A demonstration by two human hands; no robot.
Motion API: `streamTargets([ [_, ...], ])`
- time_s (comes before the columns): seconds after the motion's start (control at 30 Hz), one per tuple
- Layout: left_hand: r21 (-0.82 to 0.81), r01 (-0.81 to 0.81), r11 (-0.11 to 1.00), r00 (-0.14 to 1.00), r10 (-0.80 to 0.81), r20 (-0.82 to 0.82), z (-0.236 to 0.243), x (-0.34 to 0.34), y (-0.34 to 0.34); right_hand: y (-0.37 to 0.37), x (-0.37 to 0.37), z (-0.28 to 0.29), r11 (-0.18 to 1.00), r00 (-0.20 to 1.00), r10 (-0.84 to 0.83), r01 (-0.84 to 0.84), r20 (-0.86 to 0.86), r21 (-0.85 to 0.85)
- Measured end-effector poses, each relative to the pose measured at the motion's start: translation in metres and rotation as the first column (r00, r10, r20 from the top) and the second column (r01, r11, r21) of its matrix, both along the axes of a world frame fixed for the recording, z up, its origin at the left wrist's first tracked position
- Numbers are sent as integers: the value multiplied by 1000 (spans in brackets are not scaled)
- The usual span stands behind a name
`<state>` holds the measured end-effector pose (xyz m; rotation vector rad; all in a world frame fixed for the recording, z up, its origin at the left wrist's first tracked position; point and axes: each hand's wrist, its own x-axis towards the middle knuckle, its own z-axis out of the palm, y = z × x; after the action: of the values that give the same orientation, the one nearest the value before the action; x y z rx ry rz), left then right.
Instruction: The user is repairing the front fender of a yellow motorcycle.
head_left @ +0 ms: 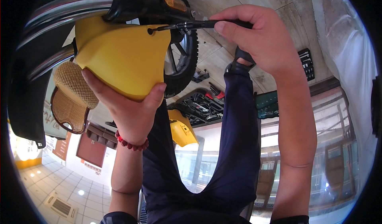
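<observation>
A smooth yellow fender (123, 61) sits beside the chrome fork tubes (71, 5) of what looks like a motorbike. My left hand (133, 112) cups its near edge, thumb at the right side and a finger along the left. In my right hand (266, 37) is a slim black screwdriver (195, 25), pinched between thumb and fingers and lying almost level. Its tip points left and meets the dark round hole (151, 31) near the fender's far right corner. Whether a screw sits in that hole I cannot tell.
Behind the fender stands a black spoked wheel (183, 71) on the tiled floor. An open tool case (199, 106) lies near my legs, beside another yellow panel (182, 128). A small bit set (306, 65) is at the right; a wicker chair (69, 108) is at the left.
</observation>
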<state>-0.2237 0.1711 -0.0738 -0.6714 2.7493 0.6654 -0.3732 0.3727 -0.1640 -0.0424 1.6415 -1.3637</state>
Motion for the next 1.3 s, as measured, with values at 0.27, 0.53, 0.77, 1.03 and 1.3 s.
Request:
streamTargets([
  [0.27,22,-31,999,1000,31,1,0,0,1,-7,-33,9,994,980,102,-107,172,22],
  [0.53,-114,12,993,994,1,108,14,-3,4,-6,-36,1,973,896,155,-212,-415,-96],
  [0.77,502,-142,853,987,80,143,20,-17,71,-10,-19,11,982,905,-186,188,383,33],
  [1.03,805,-577,-140,600,596,533,-46,-59,92,-2,-35,-8,956,956,283,-287,-80,-55],
  [1.3,845,-383,-374,596,599,535,-75,-60,78,0,-24,-16,935,882,330,-354,-336,-13],
])
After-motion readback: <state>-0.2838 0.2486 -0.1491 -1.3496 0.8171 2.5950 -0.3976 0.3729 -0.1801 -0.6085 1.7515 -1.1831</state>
